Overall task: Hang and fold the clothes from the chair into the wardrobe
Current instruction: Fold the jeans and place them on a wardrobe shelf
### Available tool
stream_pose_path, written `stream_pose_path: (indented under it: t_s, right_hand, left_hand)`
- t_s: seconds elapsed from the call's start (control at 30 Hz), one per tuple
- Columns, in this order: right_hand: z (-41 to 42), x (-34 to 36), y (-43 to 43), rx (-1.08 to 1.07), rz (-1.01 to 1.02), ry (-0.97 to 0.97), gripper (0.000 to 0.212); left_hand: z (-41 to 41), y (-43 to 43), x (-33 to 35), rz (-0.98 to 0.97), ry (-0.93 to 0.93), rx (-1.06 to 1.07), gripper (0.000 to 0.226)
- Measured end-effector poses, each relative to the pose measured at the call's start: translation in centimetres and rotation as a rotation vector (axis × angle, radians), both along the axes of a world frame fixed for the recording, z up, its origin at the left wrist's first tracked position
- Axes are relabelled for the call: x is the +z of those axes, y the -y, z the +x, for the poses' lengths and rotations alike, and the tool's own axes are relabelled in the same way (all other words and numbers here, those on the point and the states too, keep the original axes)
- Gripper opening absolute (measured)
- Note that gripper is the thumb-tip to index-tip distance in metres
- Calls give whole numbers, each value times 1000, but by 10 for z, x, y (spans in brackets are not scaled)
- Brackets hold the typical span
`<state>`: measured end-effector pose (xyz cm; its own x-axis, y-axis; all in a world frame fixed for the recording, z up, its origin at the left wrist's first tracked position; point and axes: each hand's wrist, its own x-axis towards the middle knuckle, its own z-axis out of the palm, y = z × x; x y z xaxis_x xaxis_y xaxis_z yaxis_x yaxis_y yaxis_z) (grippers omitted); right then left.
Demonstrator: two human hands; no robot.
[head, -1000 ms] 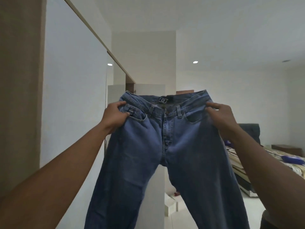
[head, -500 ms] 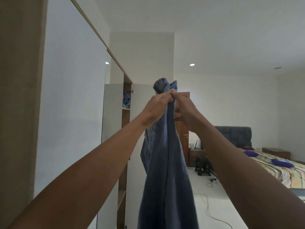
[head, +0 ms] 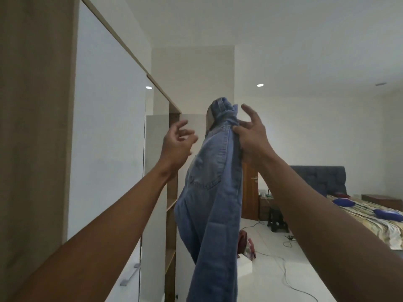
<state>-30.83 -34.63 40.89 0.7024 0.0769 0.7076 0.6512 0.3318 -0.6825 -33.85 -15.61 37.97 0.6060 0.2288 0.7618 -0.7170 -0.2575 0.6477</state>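
Blue jeans (head: 214,192) hang folded lengthwise in front of me, waistband up and a back pocket facing left. My right hand (head: 250,136) pinches the folded waist edge with thumb and fingers, while its other fingers spread upward. My left hand (head: 177,140) hovers just left of the jeans with loosely curled fingers, holding nothing. The white wardrobe (head: 109,127) runs along my left, and one open door (head: 156,192) shows wooden shelves behind the jeans.
A bed (head: 370,219) with blue pillows and a dark headboard stands at the right. A wooden door (head: 249,192), a small black stool (head: 277,221) and cables on the white floor lie ahead. A white box (head: 244,267) with reddish cloth sits behind the jeans.
The jeans went from spread wide to folded lengthwise. My left hand has let go and moved left; my right hand alone holds the waist.
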Motion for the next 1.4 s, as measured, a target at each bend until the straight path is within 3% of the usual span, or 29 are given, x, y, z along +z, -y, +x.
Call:
stream_pose_path:
  t_s: [0.13,0.23,0.3,0.4,0.5,0.6,0.67,0.9,1.0,1.1,1.2,1.4]
  right_hand:
    - [-20,9,5,114,140,8,57]
    - [-27,13,10,110,205,0,50]
    - [-26,15,16,15,160,16,42]
    - [-19,17,23,-283,-8,72,30]
    - [-17,23,31,-382,-90,26,40]
    - [-15,27,42,-323,-108,-34,24]
    - [-16,28,51,-264,-126,-59,20]
    - [-26,15,86,135,-122,21,62]
    - [-26,-6,90,211,-194,-22,89]
    - [-26,-30,88,312,-296,-100,102]
    - [-25,-45,83,273,-383,-106,112]
    - [-35,-80,55,152,-367,117,115]
  left_hand:
    - [5,-23,-54,83,-262,-94,90]
    - [1,-24,-74,83,-416,-356,87]
    - [1,-26,-75,64,-419,-482,88]
    - [-8,-20,-62,85,-273,-478,95]
    - [-18,-11,-51,113,-188,-457,79]
    - [-26,-3,-45,104,-201,-476,53]
    - [-28,2,-41,41,-195,-522,49]
    - [-33,33,9,-204,-12,-585,47]
    - [-28,45,33,-268,59,-539,48]
    - [-24,48,43,-303,68,-485,53]
    - [-22,45,41,-314,20,-432,58]
    - [-21,28,36,-329,-63,-387,68]
